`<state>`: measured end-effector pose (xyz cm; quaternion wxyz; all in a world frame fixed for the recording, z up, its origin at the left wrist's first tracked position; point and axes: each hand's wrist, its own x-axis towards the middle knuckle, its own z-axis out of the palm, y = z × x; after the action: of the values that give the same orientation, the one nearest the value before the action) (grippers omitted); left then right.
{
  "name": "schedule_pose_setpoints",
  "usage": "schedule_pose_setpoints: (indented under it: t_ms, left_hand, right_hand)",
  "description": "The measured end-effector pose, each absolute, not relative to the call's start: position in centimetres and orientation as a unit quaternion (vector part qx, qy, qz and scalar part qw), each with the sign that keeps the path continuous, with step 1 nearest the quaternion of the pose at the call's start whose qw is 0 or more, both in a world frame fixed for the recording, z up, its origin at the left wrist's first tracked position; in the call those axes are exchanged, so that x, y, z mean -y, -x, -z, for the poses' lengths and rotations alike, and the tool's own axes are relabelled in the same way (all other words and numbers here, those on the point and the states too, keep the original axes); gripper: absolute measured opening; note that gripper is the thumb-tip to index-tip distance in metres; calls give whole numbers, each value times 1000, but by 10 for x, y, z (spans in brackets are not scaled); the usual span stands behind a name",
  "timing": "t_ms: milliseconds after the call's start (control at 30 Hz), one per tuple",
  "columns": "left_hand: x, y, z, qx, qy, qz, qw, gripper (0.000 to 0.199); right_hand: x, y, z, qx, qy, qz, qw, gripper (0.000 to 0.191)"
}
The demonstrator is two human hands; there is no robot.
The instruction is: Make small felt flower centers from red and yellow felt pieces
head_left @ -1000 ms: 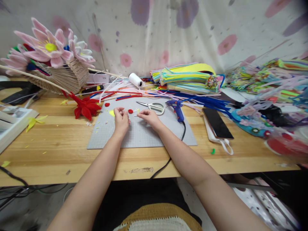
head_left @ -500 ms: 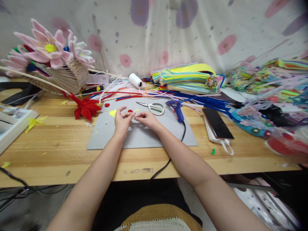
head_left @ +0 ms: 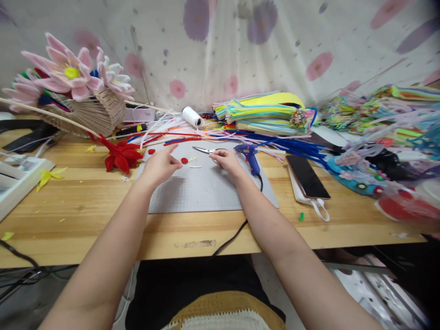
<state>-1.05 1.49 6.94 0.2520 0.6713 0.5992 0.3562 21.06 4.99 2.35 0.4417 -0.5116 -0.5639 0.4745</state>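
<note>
My left hand [head_left: 161, 164] hovers over the left part of the grey cutting mat [head_left: 192, 197], its fingers apart and nothing seen in them. On the right, my right hand [head_left: 225, 161] is at the handles of the scissors [head_left: 203, 150], covering most of them; its fingers are bent together, and whether they grip the handles is hard to make out. Between the hands lie a red round piece [head_left: 184, 161], a small bunch of pale stamens [head_left: 194, 159] and a short white stick [head_left: 195, 167]. Another red piece [head_left: 151, 151] is beyond my left hand.
A blue glue gun [head_left: 252, 158] with a black cord lies right of my right hand. Farther right is a phone [head_left: 307, 176]. A red flower [head_left: 121, 156] sits left of the mat. Bundled colourful stems [head_left: 264, 112] and a white spool [head_left: 192, 117] lie behind.
My hands have moved apart, left hand leftward and right hand rightward onto the scissors. The short white stick now shows on the mat, and the yellow piece is hidden behind my left hand.
</note>
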Motion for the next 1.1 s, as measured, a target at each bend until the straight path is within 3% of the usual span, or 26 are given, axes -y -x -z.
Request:
schedule_pose_setpoints:
  t_ms: [100,233,500,733,867,1100]
  left_hand:
    - [-14,-13,-68,-595,-750,-230,174,64]
    - [-12,-36,-54,-578,-789,-167,123,67]
    - [-11,-29,-50,-575,-783,-106,213,91]
    - [-14,-12,-48,-568,-750,-219,260,73]
    - [-22,-5,-46,-632,-705,-262,186,55]
    - [-35,-10,-39,-630,-734,-231,106,57]
  right_hand:
    - [-49,-207,-19,573,521,-460,435,23]
    - [-50,-203,-15,586,512,-441,446,24]
    - [-54,-202,-10,575,516,-415,481,21]
    - [-55,-201,-8,585,533,-392,468,19]
    - [-54,-197,-6,612,549,-365,436,17]
    - [-45,-185,-7,668,557,-274,411,18]
